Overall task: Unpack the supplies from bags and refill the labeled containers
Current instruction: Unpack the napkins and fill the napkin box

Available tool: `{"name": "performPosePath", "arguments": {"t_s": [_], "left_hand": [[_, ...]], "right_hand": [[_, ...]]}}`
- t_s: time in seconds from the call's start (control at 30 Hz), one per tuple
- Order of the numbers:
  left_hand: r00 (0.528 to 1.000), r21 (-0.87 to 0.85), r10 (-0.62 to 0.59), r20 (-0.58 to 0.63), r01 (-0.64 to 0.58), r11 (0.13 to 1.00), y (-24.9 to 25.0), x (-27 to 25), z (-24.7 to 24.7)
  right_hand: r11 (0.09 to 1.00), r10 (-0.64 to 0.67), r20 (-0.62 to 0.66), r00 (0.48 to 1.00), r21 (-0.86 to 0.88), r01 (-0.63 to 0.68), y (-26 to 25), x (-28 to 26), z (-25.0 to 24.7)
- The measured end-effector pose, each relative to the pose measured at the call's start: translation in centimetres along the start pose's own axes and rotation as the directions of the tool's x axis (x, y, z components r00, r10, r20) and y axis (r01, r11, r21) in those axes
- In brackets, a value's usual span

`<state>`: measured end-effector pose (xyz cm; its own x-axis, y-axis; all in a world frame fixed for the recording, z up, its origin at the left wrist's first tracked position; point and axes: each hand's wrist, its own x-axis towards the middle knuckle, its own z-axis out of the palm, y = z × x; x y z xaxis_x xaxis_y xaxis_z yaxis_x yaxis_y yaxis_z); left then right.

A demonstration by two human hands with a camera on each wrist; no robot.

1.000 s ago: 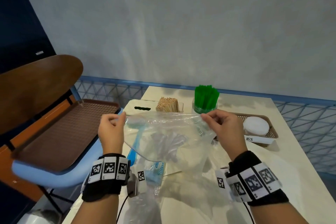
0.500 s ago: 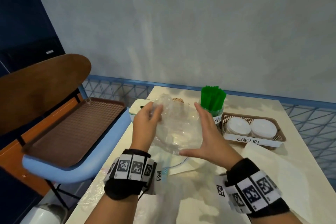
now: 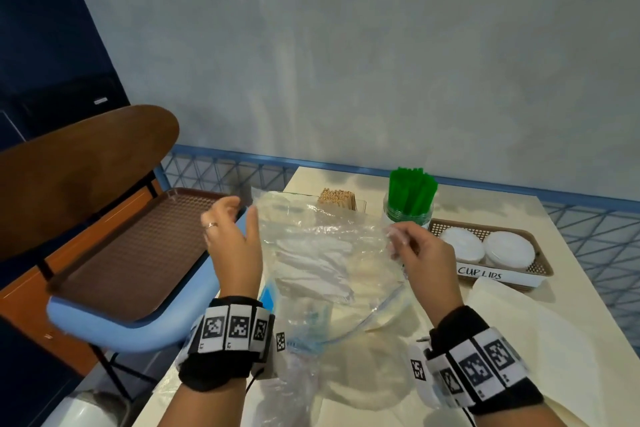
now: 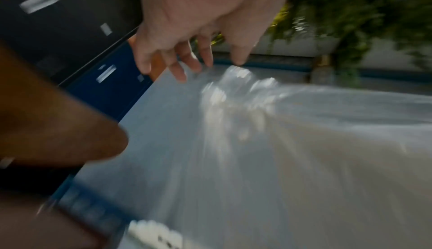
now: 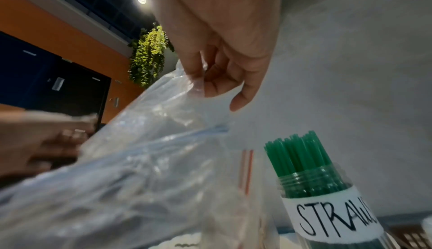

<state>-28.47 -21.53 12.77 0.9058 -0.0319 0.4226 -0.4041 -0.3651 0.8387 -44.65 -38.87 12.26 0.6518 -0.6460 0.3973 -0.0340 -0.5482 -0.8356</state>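
Note:
A clear empty plastic bag (image 3: 311,253) hangs spread out above the table between my hands. My right hand (image 3: 398,239) pinches its right edge between thumb and forefinger, plain in the right wrist view (image 5: 203,81) where the bag (image 5: 151,151) drapes down. My left hand (image 3: 239,215) is at the bag's left edge with fingers loosely spread, gripping nothing; the blurred left wrist view shows its fingertips (image 4: 182,75) over the bag (image 4: 233,95). Behind stand the jar of green straws (image 3: 410,198), labelled in the right wrist view (image 5: 311,179), and wooden stirrers (image 3: 337,199).
A brown basket labelled CUP LIDS (image 3: 540,270) with two white lid stacks sits at the right. A sheet of pale paper (image 3: 519,329) lies in front of it. More crumpled plastic (image 3: 294,374) lies near the front edge. A chair bearing a brown tray (image 3: 131,253) stands left.
The bag was bunched between both hands half a second ago; now it is spread wide. My left hand has let go and moved left, while the right pinches the right edge.

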Motion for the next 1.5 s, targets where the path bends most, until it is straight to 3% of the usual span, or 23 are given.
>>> {"name": "performPosePath", "arguments": {"t_s": [0.03,0.07,0.1,0.17,0.2,0.23,0.3,0.4,0.47,0.5,0.6,0.63,0.67,0.8,1.0,1.17,1.27,1.4,1.5], "left_hand": [[0.994,0.054,0.105,-0.011,-0.104,0.993,0.7,-0.3,-0.3],[0.969,0.075,0.241,0.053,-0.244,0.967,1.7,-0.7,-0.5],[0.912,0.081,0.373,0.17,-0.39,0.917,2.8,-1.1,-0.6],[0.741,0.04,0.514,0.431,-0.585,0.81,4.5,-2.1,0.0],[0.685,-0.01,0.513,0.517,-0.594,0.804,4.7,-2.4,0.5],[0.67,-0.067,0.49,0.558,-0.552,0.831,4.9,-2.6,0.9],[0.729,-0.175,0.443,0.523,-0.417,0.892,4.9,-2.2,1.6],[0.83,-0.285,0.396,0.394,-0.299,0.911,4.8,-1.0,1.3],[0.824,-0.295,0.413,0.388,-0.313,0.903,4.8,0.1,0.6],[0.781,-0.296,0.447,0.436,-0.344,0.891,4.5,0.6,0.3],[0.559,-0.268,0.484,0.673,-0.426,0.864,3.3,1.4,-0.2],[0.513,-0.26,0.487,0.707,-0.452,0.853,2.9,1.4,-0.1],[0.503,-0.267,0.5,0.705,-0.465,0.844,2.6,1.4,0.1],[0.597,-0.313,0.542,0.591,-0.45,0.836,2.1,1.5,0.9],[0.754,-0.356,0.506,0.419,-0.376,0.855,3.8,1.7,0.4],[0.875,-0.374,0.406,0.263,-0.295,0.879,4.4,2.5,-0.1],[0.906,-0.368,0.365,0.213,-0.272,0.889,4.8,2.7,-0.4],[0.925,-0.328,0.34,0.169,-0.272,0.904,5.2,2.0,-0.5],[0.889,-0.277,0.377,0.26,-0.305,0.911,5.6,0.5,-0.4]], "right_hand": [[0.999,-0.018,0.005,1.0,-0.027,0.018,-0.2,0.1,0.3],[0.997,-0.042,0.018,0.999,-0.06,0.043,-0.4,0.2,0.8],[0.993,-0.071,0.032,0.997,-0.094,0.074,-0.7,0.2,1.3],[0.978,-0.136,0.045,0.99,-0.154,0.141,-1.3,0.3,2.5],[0.971,-0.165,0.042,0.985,-0.17,0.17,-1.7,0.2,3.0],[0.965,-0.192,0.038,0.981,-0.172,0.195,-2.0,0.1,3.5],[0.958,-0.233,0.051,0.971,-0.156,0.239,-2.1,-0.3,4.4],[0.968,-0.185,0.175,0.967,-0.14,0.21,-1.3,-1.3,5.6],[0.972,-0.152,0.182,0.971,-0.15,0.181,-0.5,-1.9,6.3],[0.979,-0.131,0.15,0.98,-0.138,0.152,-0.2,-2.1,6.5],[0.993,-0.076,0.032,0.997,-0.089,0.079,-0.3,-2.2,7.0],[0.994,-0.086,0.001,0.996,-0.073,0.086,-0.6,-2.1,7.2],[0.993,-0.103,-0.02,0.994,-0.06,0.101,-1.0,-2.0,7.3],[0.987,-0.134,-0.048,0.99,-0.099,0.129,-1.9,-2.0,7.7],[0.952,-0.091,0.09,0.992,-0.286,0.113,-0.5,-3.1,7.0],[0.956,-0.053,0.045,0.998,-0.286,0.064,2.2,-4.1,5.1],[0.958,-0.073,0.034,0.997,-0.277,0.08,3.6,-4.9,3.8],[0.947,-0.066,0.11,0.992,-0.305,0.097,5.0,-5.8,2.4],[0.947,-0.075,0.133,0.988,-0.302,0.112,4.1,-5.6,1.9]]}}
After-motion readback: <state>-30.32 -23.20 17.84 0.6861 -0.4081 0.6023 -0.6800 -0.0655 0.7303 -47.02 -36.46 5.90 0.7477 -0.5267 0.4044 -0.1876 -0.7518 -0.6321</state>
